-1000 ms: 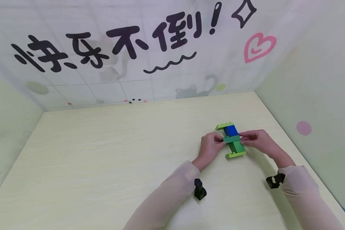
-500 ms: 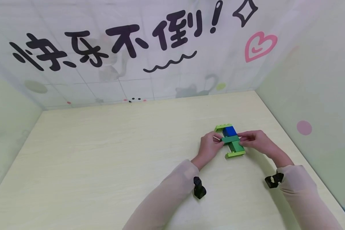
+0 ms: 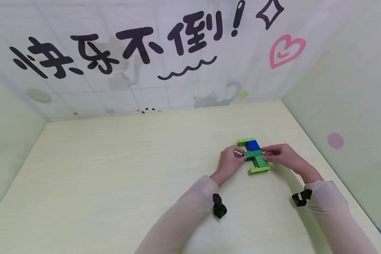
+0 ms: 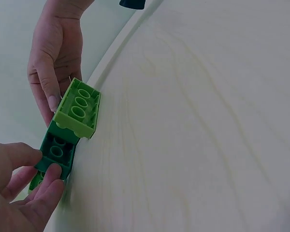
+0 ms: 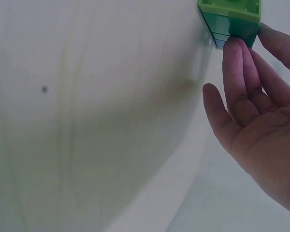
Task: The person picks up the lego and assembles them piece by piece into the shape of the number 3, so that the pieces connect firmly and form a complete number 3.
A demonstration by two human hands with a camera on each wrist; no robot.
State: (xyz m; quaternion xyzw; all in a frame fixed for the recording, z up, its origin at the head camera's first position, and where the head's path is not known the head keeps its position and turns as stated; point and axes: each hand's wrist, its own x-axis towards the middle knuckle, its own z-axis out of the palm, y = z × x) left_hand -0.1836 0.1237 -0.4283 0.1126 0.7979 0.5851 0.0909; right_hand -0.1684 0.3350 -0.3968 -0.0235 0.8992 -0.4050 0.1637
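Note:
A toy building-block assembly lies at the table's right side in the head view. It has a lime green brick (image 3: 246, 141) at the far end, a blue brick (image 3: 253, 145), a dark green crosswise brick (image 3: 253, 154), a green brick (image 3: 261, 161) and a lime green brick (image 3: 259, 170) at the near end. My left hand (image 3: 230, 161) pinches the left end of the crosswise brick, whose hollow underside faces the left wrist view. From the right, my right hand (image 3: 284, 157) holds the assembly by its side. In the right wrist view its fingertips (image 5: 233, 53) press a green brick.
The pale wooden table (image 3: 130, 169) meets a white printed wall sheet (image 3: 165, 95) at the back. A light green wall (image 3: 343, 106) runs close along the right side. Black wrist cameras (image 3: 219, 206) sit on both sleeves.
The assembly has shifted slightly left and its far end has come a little nearer. Both hands keep their hold and move slightly with it.

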